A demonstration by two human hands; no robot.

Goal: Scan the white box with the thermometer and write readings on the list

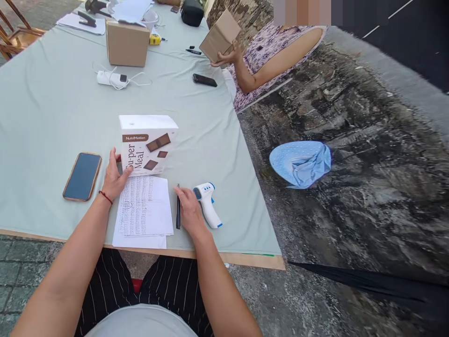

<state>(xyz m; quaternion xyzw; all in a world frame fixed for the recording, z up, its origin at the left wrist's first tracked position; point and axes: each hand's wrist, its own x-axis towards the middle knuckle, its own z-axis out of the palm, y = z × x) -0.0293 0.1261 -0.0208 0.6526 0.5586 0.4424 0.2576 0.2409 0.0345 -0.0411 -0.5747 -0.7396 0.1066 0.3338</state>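
My left hand (115, 177) is wrapped round the lower left corner of a white "Su-per Meal" box (150, 152), its thumb on the printed front. The box stands on the table just beyond some printed sheets (147, 206). To the right of the sheets my right hand (188, 206) rests palm down with fingers curled, the fingertips over the upper end of a black pen (178, 215). Close by on its right lies a white and blue infrared thermometer (208, 206). A smartphone (82, 177) lies to the left of my left hand.
Farther up the cloth-covered table (42, 117) are a power strip (111, 79), a cardboard box (127, 44), a yellow tape measure (155, 39) and a black case (205, 80). Across the right edge, another person's hand (228, 57) holds a cardboard box (220, 36). A blue hat (301, 164) lies beyond the table.
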